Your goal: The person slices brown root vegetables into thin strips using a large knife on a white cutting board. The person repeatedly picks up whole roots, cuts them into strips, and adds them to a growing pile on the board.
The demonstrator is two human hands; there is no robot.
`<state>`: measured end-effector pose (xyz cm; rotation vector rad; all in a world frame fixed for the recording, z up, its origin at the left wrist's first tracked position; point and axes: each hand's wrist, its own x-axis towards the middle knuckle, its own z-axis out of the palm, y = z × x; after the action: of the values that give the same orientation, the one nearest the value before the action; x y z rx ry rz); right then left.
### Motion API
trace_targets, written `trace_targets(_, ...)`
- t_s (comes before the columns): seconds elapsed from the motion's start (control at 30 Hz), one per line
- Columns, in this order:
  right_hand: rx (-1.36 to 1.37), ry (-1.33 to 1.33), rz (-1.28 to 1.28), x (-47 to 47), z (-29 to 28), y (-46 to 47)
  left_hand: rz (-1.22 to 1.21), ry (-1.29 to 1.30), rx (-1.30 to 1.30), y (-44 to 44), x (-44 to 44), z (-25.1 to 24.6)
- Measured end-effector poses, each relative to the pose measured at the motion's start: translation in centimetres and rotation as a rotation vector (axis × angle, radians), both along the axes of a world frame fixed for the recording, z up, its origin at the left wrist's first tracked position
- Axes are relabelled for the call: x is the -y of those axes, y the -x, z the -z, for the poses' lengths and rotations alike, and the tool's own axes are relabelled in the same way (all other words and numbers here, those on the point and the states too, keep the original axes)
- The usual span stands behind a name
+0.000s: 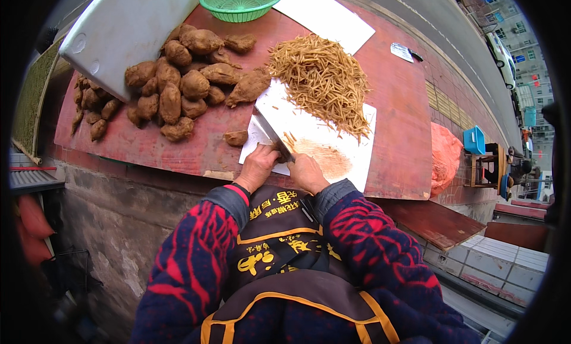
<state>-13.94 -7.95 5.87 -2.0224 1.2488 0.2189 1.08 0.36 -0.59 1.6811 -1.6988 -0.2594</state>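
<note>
My right hand grips the handle of a broad kitchen knife, whose blade points away from me over a white cutting board. To its left, my left hand presses its bent fingers against a small piece of brown root tuber, mostly hidden by the fingers and blade. A few loose cut strips lie just right of the blade. Beyond them, a large heap of thin tuber strips covers the board's far part. A cut tuber piece rests on the table left of the board.
Whole brown tubers are piled on the red table at left, beside a tilted white foam box. At the back are a green plastic basket and a white sheet. Another blade with a dark handle lies far right.
</note>
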Motion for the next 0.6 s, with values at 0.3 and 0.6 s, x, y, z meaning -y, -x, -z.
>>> trace_targets(0.3, 0.167, 0.025, 0.004, 0.6, -1.0, 2.3, -0.038, -0.010, -0.094, 0.7, -0.8, -0.7)
trace_targets(0.6, 0.010, 0.032, -0.148, -1.0, -3.8, 3.0, -0.038, 0.001, -0.004, 0.3, -0.3, -0.2)
